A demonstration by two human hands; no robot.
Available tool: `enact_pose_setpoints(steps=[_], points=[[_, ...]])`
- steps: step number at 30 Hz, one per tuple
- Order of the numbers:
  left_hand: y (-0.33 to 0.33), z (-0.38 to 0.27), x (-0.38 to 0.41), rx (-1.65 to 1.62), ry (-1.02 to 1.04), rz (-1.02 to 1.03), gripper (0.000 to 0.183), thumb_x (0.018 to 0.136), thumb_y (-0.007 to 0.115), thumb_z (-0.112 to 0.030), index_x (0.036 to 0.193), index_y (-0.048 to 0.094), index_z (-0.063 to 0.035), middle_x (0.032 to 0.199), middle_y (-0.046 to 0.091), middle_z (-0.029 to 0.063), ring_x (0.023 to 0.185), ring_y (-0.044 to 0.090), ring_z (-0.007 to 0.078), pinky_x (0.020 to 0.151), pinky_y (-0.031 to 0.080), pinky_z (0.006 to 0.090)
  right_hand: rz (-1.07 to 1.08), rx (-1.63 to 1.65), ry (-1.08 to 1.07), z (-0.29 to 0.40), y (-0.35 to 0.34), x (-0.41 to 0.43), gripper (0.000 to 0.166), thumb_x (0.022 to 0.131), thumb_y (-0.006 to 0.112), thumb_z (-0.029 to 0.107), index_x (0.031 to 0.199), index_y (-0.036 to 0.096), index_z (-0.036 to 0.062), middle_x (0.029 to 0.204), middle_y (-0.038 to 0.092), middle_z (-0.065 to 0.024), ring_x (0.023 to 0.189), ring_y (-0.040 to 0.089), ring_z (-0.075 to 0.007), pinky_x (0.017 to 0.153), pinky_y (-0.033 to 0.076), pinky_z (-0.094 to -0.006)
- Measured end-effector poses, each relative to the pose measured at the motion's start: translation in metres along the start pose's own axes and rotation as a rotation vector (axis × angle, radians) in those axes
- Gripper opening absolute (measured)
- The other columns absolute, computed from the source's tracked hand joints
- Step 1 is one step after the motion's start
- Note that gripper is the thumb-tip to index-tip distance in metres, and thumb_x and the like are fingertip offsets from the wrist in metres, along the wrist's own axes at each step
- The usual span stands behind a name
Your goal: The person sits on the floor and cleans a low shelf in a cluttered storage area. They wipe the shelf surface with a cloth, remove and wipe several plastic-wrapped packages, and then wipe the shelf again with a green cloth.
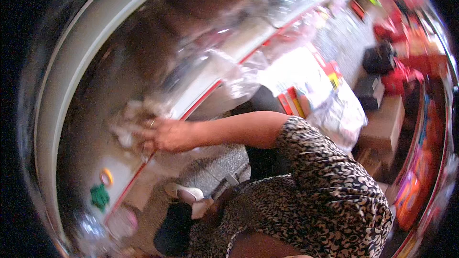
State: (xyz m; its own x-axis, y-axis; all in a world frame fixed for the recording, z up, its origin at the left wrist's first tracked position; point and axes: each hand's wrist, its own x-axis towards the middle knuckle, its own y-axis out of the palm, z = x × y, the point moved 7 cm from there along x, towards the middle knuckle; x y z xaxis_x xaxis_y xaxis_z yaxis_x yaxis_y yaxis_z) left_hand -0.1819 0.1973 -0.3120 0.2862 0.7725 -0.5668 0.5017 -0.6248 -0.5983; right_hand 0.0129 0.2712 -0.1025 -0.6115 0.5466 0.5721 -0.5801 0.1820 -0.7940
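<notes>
My right hand (166, 136) reaches out to the left over a white surface edged with a red strip, with a ring on one finger. Its fingers are at a blurred pale, crumpled bundle (125, 130); whether they grip it, I cannot tell. My left hand is out of view. Below the bundle, a yellow-orange ring-shaped roll (107, 177) lies beside a bunched green item (99, 197). Clear plastic wrapping (238, 73) hangs over the red-striped edge farther up.
A white plastic bag (340, 118) with red and yellow packets (294, 102) stands to the right, near cardboard boxes (382, 125) and a black box (369, 93). Red and orange goods fill the right rim. A pale shoe (184, 191) shows on the floor.
</notes>
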Motion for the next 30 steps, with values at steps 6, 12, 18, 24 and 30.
enact_pose_setpoints(steps=[6, 12, 18, 24, 30], points=[[-0.033, -0.005, 0.039, 0.109, 0.007, -0.028, 0.036, 0.086, 0.058, -0.018, 0.117, 0.057, -0.0007, 0.116, 0.060, 0.0237, 0.105, 0.059, 0.0335, 0.088, 0.046, 0.0452, 0.003, -0.020, 0.007, -0.017, 0.000, -0.013, 0.029, 0.084, 0.052, 0.026, 0.109, 0.057, 0.0117, 0.136, 0.046, -0.0156, 0.126, 0.043, -0.0374, 0.098, 0.040, -0.0461], [-0.047, -0.025, 0.042, 0.177, 0.025, -0.090, 0.037, 0.086, 0.058, -0.018, 0.118, 0.056, -0.0009, 0.117, 0.060, 0.0234, 0.106, 0.059, 0.0334, 0.089, 0.046, 0.0450, 0.054, -0.060, -0.001, -0.022, 0.018, -0.013, 0.030, 0.082, 0.054, 0.027, 0.109, 0.056, 0.0127, 0.128, 0.048, -0.0133, 0.120, 0.047, -0.0350, 0.094, 0.043, -0.0461], [-0.059, -0.039, 0.055, 0.206, 0.065, -0.134, 0.038, 0.086, 0.058, -0.019, 0.120, 0.055, -0.0011, 0.118, 0.059, 0.0230, 0.107, 0.059, 0.0333, 0.089, 0.046, 0.0448, -0.043, -0.096, 0.036, -0.017, 0.016, -0.013, 0.026, 0.081, 0.054, 0.027, 0.104, 0.057, 0.0149, 0.120, 0.051, -0.0097, 0.114, 0.050, -0.0312, 0.088, 0.044, -0.0441], [-0.078, -0.039, 0.113, 0.219, 0.097, -0.120, 0.039, 0.086, 0.059, -0.019, 0.121, 0.055, -0.0013, 0.119, 0.059, 0.0227, 0.108, 0.058, 0.0332, 0.090, 0.046, 0.0446, -0.083, -0.120, 0.073, -0.017, 0.006, -0.015, 0.022, 0.085, 0.049, 0.030, 0.097, 0.060, 0.0153, 0.118, 0.053, -0.0120, 0.110, 0.052, -0.0308, 0.083, 0.043, -0.0434], [-0.091, -0.032, 0.166, 0.234, 0.133, -0.048, 0.040, 0.086, 0.059, -0.020, 0.122, 0.054, -0.0015, 0.119, 0.059, 0.0224, 0.108, 0.058, 0.0331, 0.091, 0.045, 0.0444, -0.014, -0.091, 0.194, -0.014, 0.010, -0.013, 0.037, 0.088, 0.044, 0.031, 0.112, 0.062, 0.0102, 0.132, 0.051, -0.0200, 0.114, 0.052, -0.0365, 0.088, 0.041, -0.0446]])
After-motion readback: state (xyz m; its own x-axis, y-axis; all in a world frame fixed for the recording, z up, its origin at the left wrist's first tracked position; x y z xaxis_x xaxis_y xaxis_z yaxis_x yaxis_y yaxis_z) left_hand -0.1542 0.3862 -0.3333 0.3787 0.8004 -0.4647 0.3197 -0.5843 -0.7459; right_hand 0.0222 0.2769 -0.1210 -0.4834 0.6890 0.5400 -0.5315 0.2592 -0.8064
